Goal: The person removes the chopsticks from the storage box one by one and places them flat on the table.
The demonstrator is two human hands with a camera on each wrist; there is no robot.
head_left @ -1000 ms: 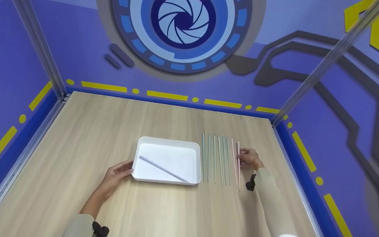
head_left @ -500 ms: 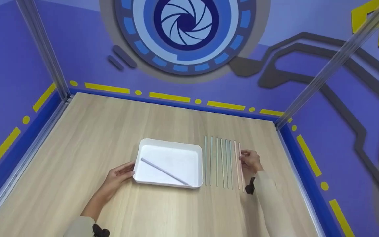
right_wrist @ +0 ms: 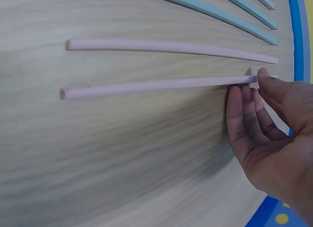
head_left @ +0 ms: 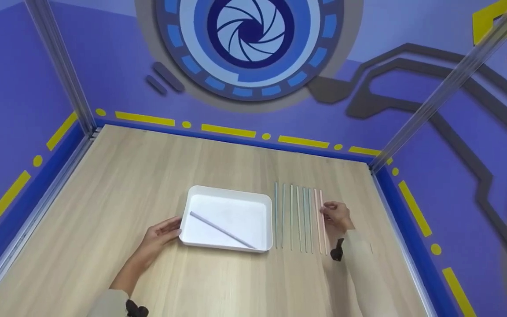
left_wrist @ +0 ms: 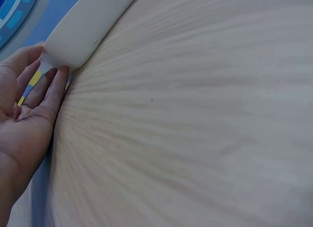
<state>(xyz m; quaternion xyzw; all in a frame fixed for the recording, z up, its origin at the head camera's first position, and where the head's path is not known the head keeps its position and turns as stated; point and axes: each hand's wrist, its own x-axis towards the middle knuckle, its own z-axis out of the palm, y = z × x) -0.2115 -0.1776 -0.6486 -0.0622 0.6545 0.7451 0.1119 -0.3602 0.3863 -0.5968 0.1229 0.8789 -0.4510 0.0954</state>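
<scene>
A white rectangular tray (head_left: 242,213) lies on the table, with a lavender chopstick (head_left: 222,230) slanted across its floor. At its left wall, my left hand (head_left: 150,242) touches the tray with fairly straight fingertips; the left wrist view shows them at the tray's corner (left_wrist: 73,41). To the right of the tray, several pastel chopsticks stand in a row, among them blue ones (head_left: 276,215) and pale green ones (head_left: 292,215). My right hand (head_left: 337,214) pinches the rightmost pink chopstick (right_wrist: 156,85) between thumb and fingers near its far end. Another pink chopstick (right_wrist: 156,45) lies beside it.
The wooden table (head_left: 148,163) is bounded by blue-purple printed panels (head_left: 104,66) at the back and both sides. Metal posts (head_left: 60,66) rise at the back corners. The row of chopsticks runs close to the tray's right wall.
The head view has shifted slightly. My right hand keeps its place at the rightmost pink chopstick, and my left hand stays at the tray's left wall.
</scene>
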